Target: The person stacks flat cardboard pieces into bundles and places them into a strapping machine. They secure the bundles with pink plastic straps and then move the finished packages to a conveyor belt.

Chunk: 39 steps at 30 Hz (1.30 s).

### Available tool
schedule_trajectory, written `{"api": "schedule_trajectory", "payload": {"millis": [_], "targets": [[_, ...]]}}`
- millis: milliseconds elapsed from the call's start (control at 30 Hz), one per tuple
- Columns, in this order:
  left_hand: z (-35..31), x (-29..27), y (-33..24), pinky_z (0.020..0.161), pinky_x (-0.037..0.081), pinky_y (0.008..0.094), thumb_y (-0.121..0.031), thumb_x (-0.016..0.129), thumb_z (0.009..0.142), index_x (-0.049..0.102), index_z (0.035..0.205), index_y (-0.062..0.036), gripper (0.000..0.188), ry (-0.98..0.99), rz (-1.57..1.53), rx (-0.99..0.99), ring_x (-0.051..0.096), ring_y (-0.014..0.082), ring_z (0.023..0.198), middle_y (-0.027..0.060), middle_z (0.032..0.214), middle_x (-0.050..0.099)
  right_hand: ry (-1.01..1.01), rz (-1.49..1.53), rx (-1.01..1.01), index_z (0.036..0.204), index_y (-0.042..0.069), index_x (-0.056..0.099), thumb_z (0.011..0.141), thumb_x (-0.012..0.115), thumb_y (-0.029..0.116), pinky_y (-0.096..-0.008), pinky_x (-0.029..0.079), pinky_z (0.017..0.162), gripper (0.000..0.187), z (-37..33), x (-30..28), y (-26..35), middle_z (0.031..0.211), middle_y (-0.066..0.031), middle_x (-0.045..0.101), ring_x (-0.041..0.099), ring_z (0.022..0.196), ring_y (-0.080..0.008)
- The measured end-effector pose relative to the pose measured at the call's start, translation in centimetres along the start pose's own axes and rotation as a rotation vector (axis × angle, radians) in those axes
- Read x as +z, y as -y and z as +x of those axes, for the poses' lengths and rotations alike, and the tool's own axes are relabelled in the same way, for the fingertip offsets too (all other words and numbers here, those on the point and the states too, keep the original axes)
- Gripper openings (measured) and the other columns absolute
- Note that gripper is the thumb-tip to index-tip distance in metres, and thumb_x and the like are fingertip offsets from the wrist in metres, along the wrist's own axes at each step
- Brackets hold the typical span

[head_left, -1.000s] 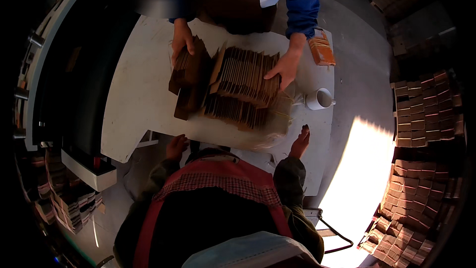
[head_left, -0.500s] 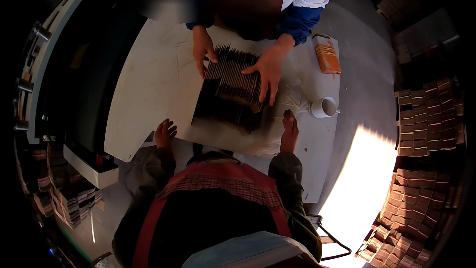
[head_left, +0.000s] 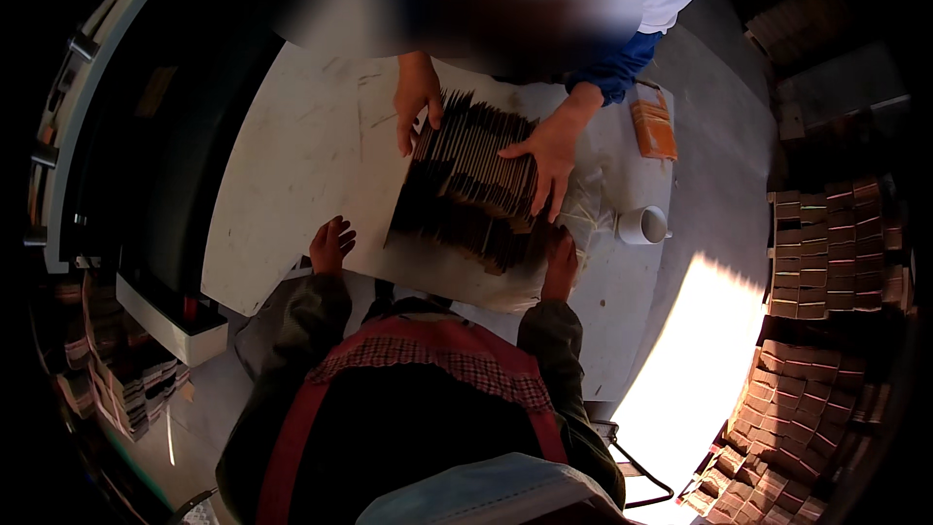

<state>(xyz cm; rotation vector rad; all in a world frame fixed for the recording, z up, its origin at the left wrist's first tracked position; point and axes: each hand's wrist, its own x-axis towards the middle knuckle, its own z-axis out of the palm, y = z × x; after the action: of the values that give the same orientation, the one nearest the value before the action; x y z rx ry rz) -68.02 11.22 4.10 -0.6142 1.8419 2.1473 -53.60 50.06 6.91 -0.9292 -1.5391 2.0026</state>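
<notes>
A row of thin dark-brown card pieces lies packed together, edges up, on the white table. Across the table, a co-worker's two hands flank it, one at its far left corner, the other spread over its right side. My left hand hovers left of the row's near end, holding nothing, fingers loosely bent and apart. Close to the row's near right corner is my right hand, its fingers extended upward and apparently empty. Shadow hides whether they touch the cards.
A white mug and an orange-and-white packet stand along the table's right side. Clear plastic film lies beside the cards. A dark machine bed borders the left. Bundled brown stacks are piled at the right.
My right hand has come nearer the cards' near right corner. The co-worker's hands still flank the row. The whole view has shifted slightly, moving the table items to the right.
</notes>
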Motion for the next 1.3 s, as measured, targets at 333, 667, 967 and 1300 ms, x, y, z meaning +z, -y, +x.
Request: {"api": "schedule_trajectory", "payload": {"millis": [333,667,967,1300], "targets": [[1.0,-3.6,-0.8,0.08,0.051,0.0347,-0.033,0.054,0.092,0.055,0.12,-0.0034,0.041,0.034,0.07,-0.041,0.063,0.023,0.093,0.0124,0.111,0.061,-0.117,-0.021,-0.041,0.136,-0.001,0.038,0.098,0.039,0.042,-0.0389,0.039,0.099,0.057,-1.9,0.7,0.6,0.135,-0.0143,0.045,0.046,0.122,-0.026],[1.9,-6.0,-1.3,0.077,0.051,0.0352,-0.031,0.055,0.092,0.054,0.121,-0.003,0.041,0.083,0.089,-0.102,0.063,0.0215,0.09,0.0116,0.111,0.061,-0.175,0.012,-0.012,0.136,0.0,0.039,0.098,0.039,0.042,-0.0382,0.038,0.099,0.057,-4.5,1.7,-1.5,0.133,-0.013,0.046,0.047,0.12,-0.0247],[3.3,-9.1,-2.2,0.072,0.052,0.0325,-0.03,0.057,0.092,0.057,0.118,-0.0031,0.037,0.096,0.116,-0.072,0.064,0.0207,0.086,0.011,0.105,0.063,-0.236,0.005,0.002,0.136,0.002,0.04,0.098,0.039,0.043,-0.0398,0.04,0.097,0.056,-6.8,3.3,-2.8,0.131,-0.0128,0.049,0.047,0.12,-0.0261],[5.7,-11.5,-3.9,0.074,0.053,0.0336,-0.03,0.056,0.092,0.056,0.12,-0.0031,0.038,0.158,0.124,-0.076,0.064,0.0222,0.089,0.0123,0.108,0.063,-0.332,-0.036,-0.007,0.134,0.002,0.043,0.097,0.039,0.042,-0.04,0.042,0.094,0.054,-8.9,5.5,-4.6,0.13,-0.0132,0.05,0.049,0.12,-0.0284]]}}
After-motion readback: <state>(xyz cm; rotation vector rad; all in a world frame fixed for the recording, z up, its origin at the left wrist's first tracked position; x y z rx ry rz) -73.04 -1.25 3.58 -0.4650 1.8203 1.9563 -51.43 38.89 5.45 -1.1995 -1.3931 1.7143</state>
